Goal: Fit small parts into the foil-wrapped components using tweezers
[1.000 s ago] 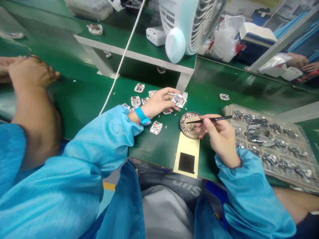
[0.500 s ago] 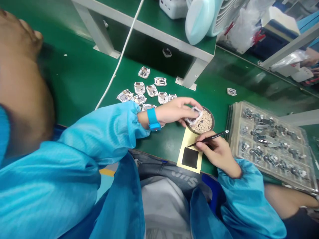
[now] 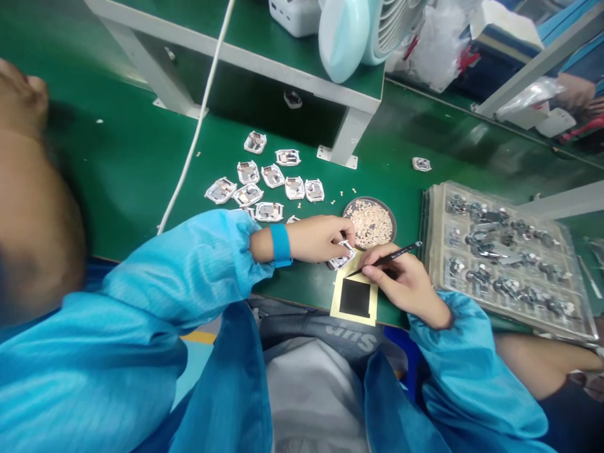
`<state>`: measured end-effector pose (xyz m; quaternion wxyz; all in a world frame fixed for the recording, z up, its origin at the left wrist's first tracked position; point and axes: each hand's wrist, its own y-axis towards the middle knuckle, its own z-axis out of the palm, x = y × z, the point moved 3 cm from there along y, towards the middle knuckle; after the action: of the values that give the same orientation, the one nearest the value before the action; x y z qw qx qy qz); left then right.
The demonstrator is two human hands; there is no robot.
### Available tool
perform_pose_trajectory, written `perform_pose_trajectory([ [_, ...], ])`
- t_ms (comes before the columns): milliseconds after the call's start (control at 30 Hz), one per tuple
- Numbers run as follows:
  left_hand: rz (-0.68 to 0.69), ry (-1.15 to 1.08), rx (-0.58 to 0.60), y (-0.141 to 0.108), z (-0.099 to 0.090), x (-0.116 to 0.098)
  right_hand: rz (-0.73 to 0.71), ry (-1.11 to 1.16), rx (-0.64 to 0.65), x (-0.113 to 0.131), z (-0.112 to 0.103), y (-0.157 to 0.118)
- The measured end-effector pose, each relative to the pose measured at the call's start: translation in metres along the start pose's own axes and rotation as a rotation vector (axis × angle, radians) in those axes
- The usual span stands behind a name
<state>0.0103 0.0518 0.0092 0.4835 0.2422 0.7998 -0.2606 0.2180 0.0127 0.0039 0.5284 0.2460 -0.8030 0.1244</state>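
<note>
My left hand, with a blue band at the wrist, is closed on a white watch case with small parts inside. Black tweezers are pinched in my right hand, their tip pointing left over a pale yellow sheet. A black square lies on that sheet. Just beyond both hands stands a round dish full of tiny beige pieces. Several similar white watch cases lie on the green table to the left of the dish.
On the right are stacked clear compartment trays of small metal parts. A raised shelf with metal legs carries a light blue fan. A white cable crosses at left. Another person's arm rests at far left.
My left hand has drawn the watch case back from over the dish, left and closer to the tweezers' tip. The dish is now uncovered. My right hand keeps its hold; the view has shifted slightly.
</note>
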Motion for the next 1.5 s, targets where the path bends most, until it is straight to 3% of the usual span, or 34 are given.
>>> perform_pose_trajectory([
  [167, -0.015, -0.017, -0.039, -0.001, 0.001, -0.001, -0.012, 0.007, 0.006, -0.001, 0.000, 0.000],
  [300, -0.035, -0.035, -0.059, -0.001, 0.001, 0.000, -0.038, 0.171, -0.034, 0.008, -0.001, 0.000],
  [433, -0.066, -0.192, -0.040, 0.000, 0.007, 0.005, -0.228, 0.288, -0.294, 0.018, -0.012, -0.002],
  [500, -0.068, -0.287, -0.058, 0.001, 0.010, 0.005, -0.308, 0.226, -0.438, 0.019, -0.017, -0.004],
  [600, -0.066, -0.353, -0.125, 0.002, 0.012, 0.002, -0.361, 0.069, -0.533, 0.018, -0.019, -0.007],
  [767, -0.118, -0.373, -0.167, 0.003, 0.014, 0.002, -0.425, -0.040, -0.536, 0.016, -0.018, -0.008],
  [1100, -0.103, -0.402, -0.154, 0.004, 0.014, 0.006, -0.450, -0.162, -0.384, 0.016, -0.012, -0.002],
  [1500, -0.105, -0.406, -0.167, 0.005, 0.014, 0.008, -0.428, -0.218, -0.366, 0.018, -0.010, -0.001],
])
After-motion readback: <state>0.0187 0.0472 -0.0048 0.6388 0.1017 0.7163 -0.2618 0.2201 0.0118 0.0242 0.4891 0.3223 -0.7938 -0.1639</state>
